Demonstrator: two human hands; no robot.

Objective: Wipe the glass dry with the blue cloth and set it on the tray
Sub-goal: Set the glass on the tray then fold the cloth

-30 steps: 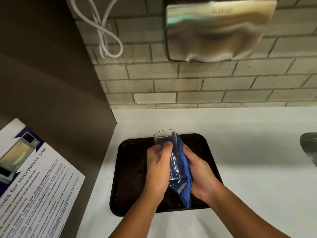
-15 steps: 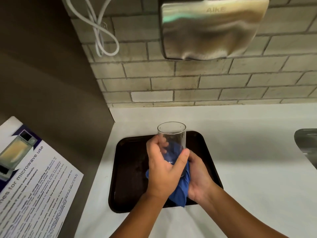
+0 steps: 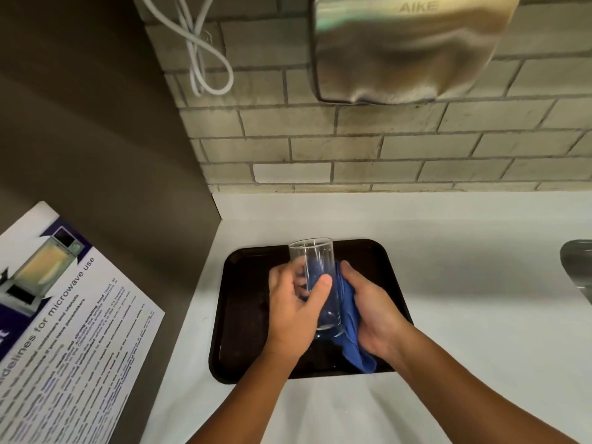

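Note:
A clear drinking glass (image 3: 312, 257) is held upright over the dark brown tray (image 3: 243, 315) on the white counter. My left hand (image 3: 291, 312) wraps around the glass from the left, thumb across its front. My right hand (image 3: 371, 312) presses the blue cloth (image 3: 350, 322) against the right side of the glass. The cloth hangs down below my right palm toward the tray's front edge. The base of the glass is partly hidden by my left hand.
A steel hand dryer (image 3: 407, 46) hangs on the tiled wall above. A white cable (image 3: 205, 56) loops on the wall at upper left. A microwave-use notice (image 3: 64, 331) is on the brown side panel at left. A sink rim (image 3: 576, 267) shows at the right edge.
The glass has turned in my hands and the cloth has moved from under it to its right side. My left thumb now lies across the front of the glass.

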